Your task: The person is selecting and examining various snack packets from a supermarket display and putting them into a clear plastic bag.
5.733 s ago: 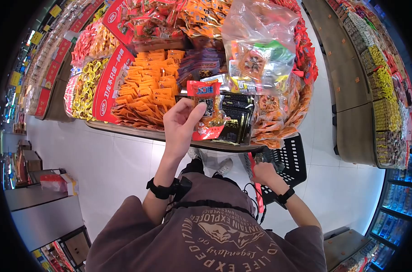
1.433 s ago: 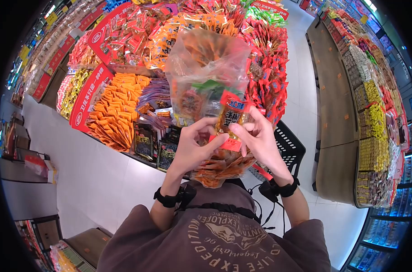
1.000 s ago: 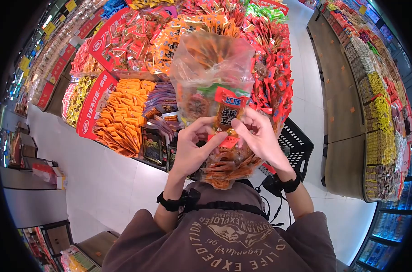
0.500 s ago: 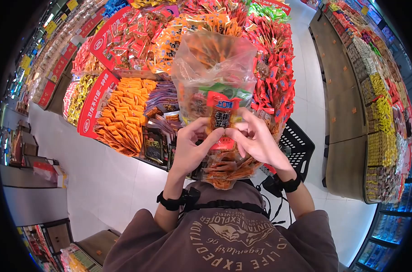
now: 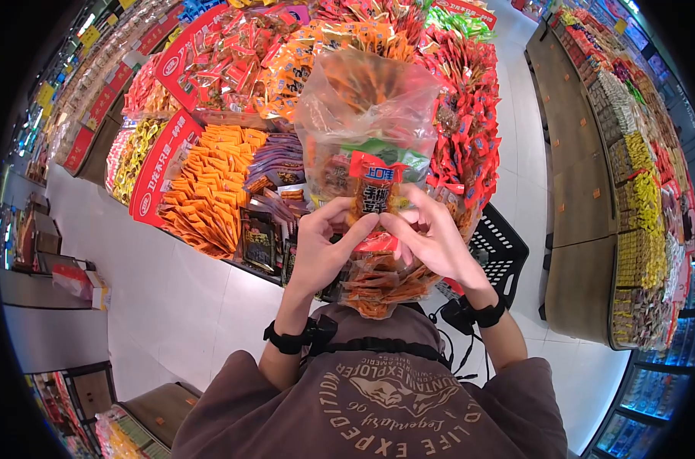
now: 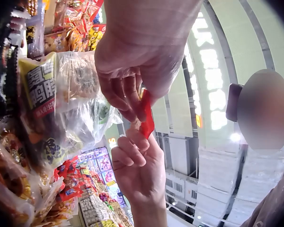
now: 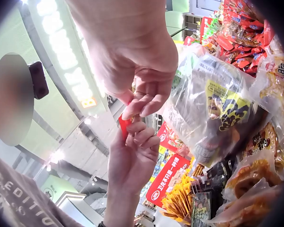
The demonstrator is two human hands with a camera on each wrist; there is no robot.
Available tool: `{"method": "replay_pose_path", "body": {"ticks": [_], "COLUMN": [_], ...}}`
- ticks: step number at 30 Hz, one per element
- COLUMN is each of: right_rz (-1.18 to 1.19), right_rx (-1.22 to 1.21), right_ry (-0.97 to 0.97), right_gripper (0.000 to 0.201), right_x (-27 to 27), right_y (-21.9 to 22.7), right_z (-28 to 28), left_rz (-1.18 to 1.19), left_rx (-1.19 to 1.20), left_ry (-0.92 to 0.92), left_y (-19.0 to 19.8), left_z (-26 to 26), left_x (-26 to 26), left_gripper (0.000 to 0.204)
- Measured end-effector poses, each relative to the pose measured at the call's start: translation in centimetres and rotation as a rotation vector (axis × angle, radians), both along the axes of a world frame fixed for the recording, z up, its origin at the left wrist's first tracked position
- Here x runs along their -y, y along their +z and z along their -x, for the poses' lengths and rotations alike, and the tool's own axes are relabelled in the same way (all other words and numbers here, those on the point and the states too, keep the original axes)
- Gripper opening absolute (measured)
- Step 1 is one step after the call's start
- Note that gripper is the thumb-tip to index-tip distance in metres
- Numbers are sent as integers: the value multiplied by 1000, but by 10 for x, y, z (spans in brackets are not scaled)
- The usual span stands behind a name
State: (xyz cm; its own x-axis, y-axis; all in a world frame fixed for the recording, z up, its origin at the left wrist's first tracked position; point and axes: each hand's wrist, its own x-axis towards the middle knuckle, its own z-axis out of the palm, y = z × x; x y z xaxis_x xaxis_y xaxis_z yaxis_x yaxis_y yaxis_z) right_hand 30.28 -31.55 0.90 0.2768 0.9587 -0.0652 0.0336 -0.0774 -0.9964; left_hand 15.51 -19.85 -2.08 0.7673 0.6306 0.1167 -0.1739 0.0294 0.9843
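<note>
Both hands hold a small red-and-orange snack packet (image 5: 376, 177) upright in front of the chest, its printed face toward the head camera. My left hand (image 5: 324, 243) pinches its lower left side, thumb in front. From the other side my right hand (image 5: 439, 243) pinches it, the two thumb tips almost meeting over its lower part. The left wrist view shows the packet's red edge (image 6: 147, 116) between the fingers of both hands. Right behind the packet, a large clear plastic bag (image 5: 367, 115) with packaged snacks in it sits on the display.
Orange packets (image 5: 210, 183), purple packets (image 5: 275, 162) and black packets (image 5: 262, 243) fill the display beside a red sign board (image 5: 164, 164). A black shopping basket (image 5: 508, 245) is at the lower right. Another stocked shelf (image 5: 577, 252) runs along the right aisle.
Earlier the left hand alone held the packet while the right hand was at the basket. Now both pinch it; in the last second the packet straightened and the right thumb moved left, beside the left thumb.
</note>
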Motion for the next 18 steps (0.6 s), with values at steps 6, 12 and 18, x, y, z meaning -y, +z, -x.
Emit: {"method": "replay_pose_path", "body": {"ticks": [6,12,18], "right_rz": [-232,-335,-360], "right_rx": [441,212,80], "right_ry": [-249,-160,-168], "right_gripper": [46,53,38], "right_x": [-9,-4,-5], "right_y": [-13,-3,-3], "right_z": [-1,21,30], "left_rz": [-4,-700,-912], "left_rx": [72,18,43], "left_ry": [162,541,449], "left_y": [-2,1,3], "left_z": [2,3,7], "left_x": [3,7,21], "left_gripper": [20,34,54]}}
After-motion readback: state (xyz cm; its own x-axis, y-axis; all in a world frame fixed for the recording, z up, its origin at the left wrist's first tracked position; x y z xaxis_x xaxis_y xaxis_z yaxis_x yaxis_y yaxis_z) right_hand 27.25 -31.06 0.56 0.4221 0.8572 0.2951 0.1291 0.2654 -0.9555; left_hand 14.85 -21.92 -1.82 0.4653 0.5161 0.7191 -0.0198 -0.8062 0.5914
